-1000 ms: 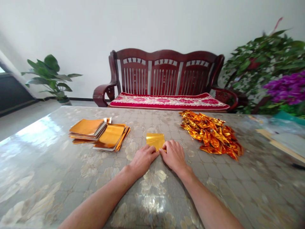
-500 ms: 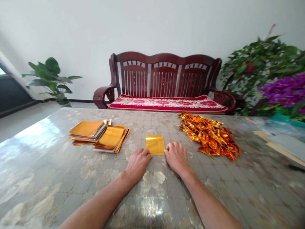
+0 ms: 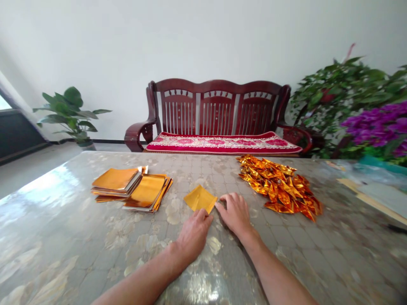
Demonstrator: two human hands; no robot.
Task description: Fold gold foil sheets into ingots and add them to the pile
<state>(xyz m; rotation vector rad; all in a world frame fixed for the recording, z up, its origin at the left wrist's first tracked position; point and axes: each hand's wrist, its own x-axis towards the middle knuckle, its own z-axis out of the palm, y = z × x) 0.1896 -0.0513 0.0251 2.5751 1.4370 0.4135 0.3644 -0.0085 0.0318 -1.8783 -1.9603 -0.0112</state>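
A small gold foil sheet (image 3: 199,198) lies turned like a diamond on the glass-topped table (image 3: 63,237). My left hand (image 3: 193,232) rests just below it, fingertips touching its near corner, fingers curled. My right hand (image 3: 235,213) lies flat on the table beside the sheet's right corner, fingers stretched and touching its edge. A stack of flat gold sheets (image 3: 132,189) sits to the left. A heap of folded gold foil pieces (image 3: 278,186) lies to the right.
A dark red wooden bench (image 3: 219,116) with a red cushion stands behind the table. A potted plant (image 3: 71,112) is at the back left. Green foliage and purple flowers (image 3: 372,112) are at the right, with flat boards (image 3: 377,195) on the table's right side.
The gold sheet has been turned from square-on to a diamond angle. Both hands shifted slightly, staying at its near edge. The camera has tilted up a little.
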